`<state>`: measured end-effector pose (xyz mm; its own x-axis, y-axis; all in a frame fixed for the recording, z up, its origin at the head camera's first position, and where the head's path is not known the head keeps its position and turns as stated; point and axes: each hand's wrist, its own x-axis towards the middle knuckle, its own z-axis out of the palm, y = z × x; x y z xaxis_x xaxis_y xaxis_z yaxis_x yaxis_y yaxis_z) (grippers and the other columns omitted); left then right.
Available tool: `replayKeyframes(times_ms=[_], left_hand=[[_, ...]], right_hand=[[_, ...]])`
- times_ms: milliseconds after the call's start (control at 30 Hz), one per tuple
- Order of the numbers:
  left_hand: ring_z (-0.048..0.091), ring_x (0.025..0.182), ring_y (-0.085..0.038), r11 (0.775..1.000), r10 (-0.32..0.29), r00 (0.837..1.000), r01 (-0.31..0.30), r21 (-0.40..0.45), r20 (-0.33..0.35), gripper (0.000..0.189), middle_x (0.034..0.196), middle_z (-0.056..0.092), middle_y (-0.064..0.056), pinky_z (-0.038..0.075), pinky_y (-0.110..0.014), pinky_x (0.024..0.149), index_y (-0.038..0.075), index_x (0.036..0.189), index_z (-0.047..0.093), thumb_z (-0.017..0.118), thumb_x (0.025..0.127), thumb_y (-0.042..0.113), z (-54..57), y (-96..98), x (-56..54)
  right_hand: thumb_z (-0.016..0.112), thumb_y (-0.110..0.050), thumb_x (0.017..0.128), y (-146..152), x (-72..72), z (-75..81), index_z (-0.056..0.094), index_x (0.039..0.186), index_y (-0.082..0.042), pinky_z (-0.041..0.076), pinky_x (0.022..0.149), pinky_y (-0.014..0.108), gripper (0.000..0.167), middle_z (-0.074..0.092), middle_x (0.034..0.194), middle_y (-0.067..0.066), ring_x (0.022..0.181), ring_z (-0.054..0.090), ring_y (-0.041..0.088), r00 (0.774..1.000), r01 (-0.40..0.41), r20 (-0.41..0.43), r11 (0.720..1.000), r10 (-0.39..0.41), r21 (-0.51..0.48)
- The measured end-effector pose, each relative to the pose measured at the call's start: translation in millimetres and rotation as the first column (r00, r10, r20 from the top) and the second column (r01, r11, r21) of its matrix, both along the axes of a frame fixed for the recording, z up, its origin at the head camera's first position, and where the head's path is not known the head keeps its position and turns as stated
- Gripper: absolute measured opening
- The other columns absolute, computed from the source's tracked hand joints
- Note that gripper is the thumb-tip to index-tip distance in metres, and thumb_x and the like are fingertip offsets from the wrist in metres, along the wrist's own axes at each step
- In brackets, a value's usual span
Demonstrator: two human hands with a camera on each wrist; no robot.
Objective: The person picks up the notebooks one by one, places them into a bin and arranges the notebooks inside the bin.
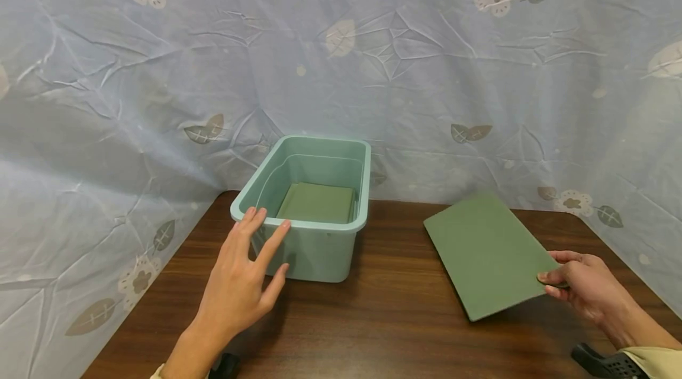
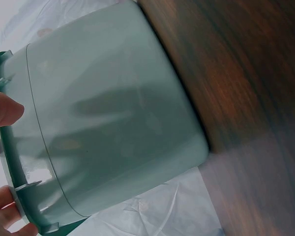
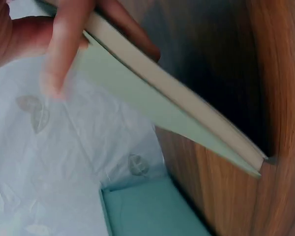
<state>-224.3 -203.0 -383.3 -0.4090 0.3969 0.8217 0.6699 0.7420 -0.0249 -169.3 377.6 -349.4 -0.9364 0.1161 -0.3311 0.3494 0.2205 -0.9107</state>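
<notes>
A green-covered notebook (image 1: 492, 257) is tilted over the right side of the table, its lower corner toward me. My right hand (image 1: 594, 290) pinches its right edge, thumb on top of the cover. In the right wrist view its cream page block (image 3: 187, 103) shows between the covers. A pale green plastic bin (image 1: 306, 254) stands left of centre, with a flat green book-like thing (image 1: 317, 202) lying on its bottom. My left hand (image 1: 237, 284) is at the bin's near left corner, fingers spread and fingertips right at the rim.
The bin and notebook are over a dark brown wooden table (image 1: 394, 314). A pale grey-blue cloth (image 1: 415, 83) with flowers and leaves hangs behind the table and along both sides. Black straps (image 1: 604, 362) are on the wrists.
</notes>
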Motion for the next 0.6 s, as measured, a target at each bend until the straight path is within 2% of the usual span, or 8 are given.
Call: replayKeyframes(times_ms=[67, 167, 267, 333, 467, 533, 567, 600], left_hand=[[0.044, 0.147, -0.051, 1.000, 0.004, 1.000, -0.004, -0.002, 0.007, 0.057, 0.157, 0.045, -0.034, 0.043, -0.069, 0.115, 0.014, 0.156, 0.053, 0.039, 0.110, 0.044, -0.4, -0.6, 0.2], [0.044, 0.148, -0.050, 1.000, 0.014, 1.000, -0.014, -0.010, 0.026, 0.058, 0.157, 0.044, -0.034, 0.041, -0.066, 0.118, 0.014, 0.156, 0.054, 0.038, 0.110, 0.045, -1.0, -1.0, 0.3], [0.042, 0.149, -0.050, 1.000, 0.025, 0.998, -0.025, -0.017, 0.050, 0.059, 0.158, 0.044, -0.033, 0.038, -0.064, 0.122, 0.014, 0.157, 0.053, 0.037, 0.110, 0.047, -1.1, -0.9, 0.7], [0.041, 0.150, -0.050, 0.999, 0.030, 0.997, -0.028, -0.021, 0.065, 0.060, 0.158, 0.043, -0.033, 0.037, -0.063, 0.124, 0.015, 0.157, 0.053, 0.037, 0.110, 0.048, -1.3, -0.7, 0.8], [0.041, 0.150, -0.050, 0.999, 0.028, 0.997, -0.026, -0.021, 0.071, 0.060, 0.158, 0.043, -0.033, 0.036, -0.064, 0.124, 0.015, 0.158, 0.052, 0.036, 0.110, 0.048, -1.2, -0.3, 1.2], [0.042, 0.150, -0.050, 1.000, 0.025, 0.998, -0.024, -0.018, 0.062, 0.060, 0.158, 0.044, -0.033, 0.037, -0.064, 0.124, 0.014, 0.157, 0.052, 0.036, 0.110, 0.048, -0.9, -0.2, 1.0], [0.042, 0.150, -0.051, 1.000, 0.024, 0.998, -0.023, -0.017, 0.061, 0.060, 0.158, 0.044, -0.033, 0.037, -0.064, 0.123, 0.014, 0.157, 0.052, 0.036, 0.111, 0.048, -0.5, -0.1, 1.2], [0.042, 0.149, -0.051, 1.000, 0.023, 0.998, -0.022, -0.015, 0.056, 0.059, 0.158, 0.044, -0.033, 0.037, -0.064, 0.124, 0.014, 0.157, 0.052, 0.037, 0.111, 0.048, -0.1, 0.0, 1.2]], right_hand=[[0.052, 0.011, 0.100, 2, 0.6, 2.7, -0.013, 0.161, 0.017, 0.066, 0.084, 0.024, 0.089, 0.058, 0.116, 0.013, 0.085, 0.070, 0.005, 1.000, 0.009, -0.001, 0.997, -0.010, -0.078], [0.050, 0.013, 0.101, 0, 1.4, 3.4, -0.019, 0.159, 0.015, 0.063, 0.095, 0.025, 0.091, 0.048, 0.133, 0.034, 0.092, 0.071, 0.001, 1.000, -0.011, 0.006, 0.985, 0.012, -0.172], [0.049, 0.013, 0.102, -5, 2.1, 4.6, -0.022, 0.159, 0.013, 0.062, 0.098, 0.024, 0.091, 0.019, 0.152, 0.052, 0.091, 0.070, -0.003, 0.999, -0.022, 0.021, 0.979, 0.026, -0.202], [0.048, 0.013, 0.102, -9, 2.6, 6.7, -0.024, 0.158, 0.011, 0.062, 0.099, 0.023, 0.092, -0.002, 0.160, 0.052, 0.091, 0.070, -0.003, 0.999, -0.020, 0.022, 0.975, 0.026, -0.223], [0.047, 0.013, 0.103, -16, 2.6, 16.4, -0.026, 0.160, 0.005, 0.060, 0.101, 0.022, 0.093, -0.013, 0.166, 0.044, 0.090, 0.069, -0.006, 1.000, 0.014, 0.017, 0.967, -0.010, -0.254], [0.046, 0.011, 0.104, -19, 2.2, 22.5, -0.027, 0.160, 0.000, 0.058, 0.103, 0.020, 0.093, -0.020, 0.169, 0.037, 0.116, 0.071, 0.010, 0.999, 0.035, 0.017, 0.959, -0.031, -0.280], [0.046, 0.011, 0.105, -21, 1.9, 25.6, -0.028, 0.160, -0.003, 0.057, 0.105, 0.019, 0.094, -0.025, 0.172, 0.029, 0.133, 0.064, 0.018, 0.999, 0.051, 0.020, 0.950, -0.047, -0.308], [0.045, 0.010, 0.106, -23, 1.6, 28.5, -0.030, 0.160, -0.006, 0.056, 0.106, 0.019, 0.095, -0.029, 0.172, 0.021, 0.149, 0.050, 0.023, 0.998, 0.066, 0.026, 0.939, -0.060, -0.337]])
